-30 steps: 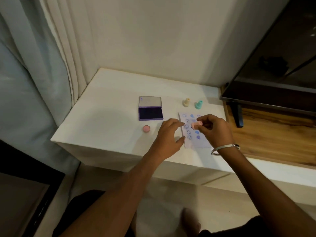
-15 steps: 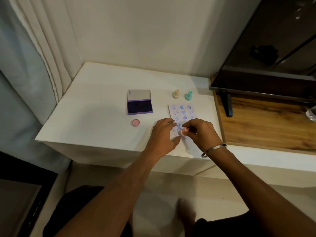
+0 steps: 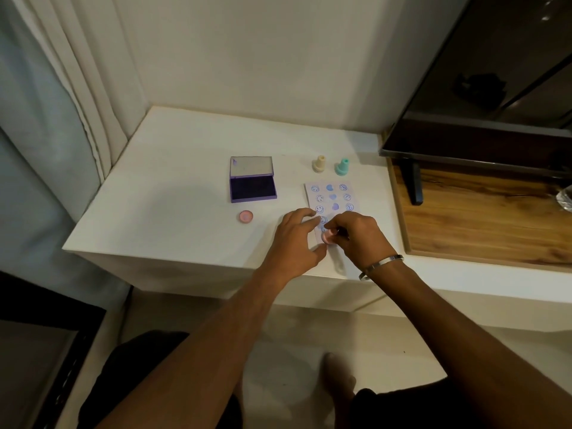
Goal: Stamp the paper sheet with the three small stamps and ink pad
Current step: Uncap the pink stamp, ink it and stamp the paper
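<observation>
A small paper sheet (image 3: pixel 335 199) lies on the white table (image 3: pixel 173 212), covered with several blue stamp marks in three columns. My right hand (image 3: pixel 356 239) is shut on the pink stamp (image 3: pixel 328 236), which is down at the sheet's near-left part. My left hand (image 3: pixel 294 239) rests flat with fingers spread on the sheet's left edge. The open purple ink pad (image 3: pixel 252 187) sits to the left of the sheet. A cream stamp (image 3: pixel 319 164) and a teal stamp (image 3: pixel 341 167) stand upright just behind the sheet. The pink stamp's cap (image 3: pixel 246 216) lies near the ink pad.
A dark screen (image 3: pixel 495 88) on a black foot (image 3: pixel 413 187) stands on a wooden top (image 3: pixel 479 218) to the right. White wall behind, curtains (image 3: pixel 62 103) at the left. The table's front edge is just under my wrists.
My right hand moved the pink stamp from the sheet's middle down toward its near-left corner. My left hand stayed on the sheet's edge. The camera view shifted.
</observation>
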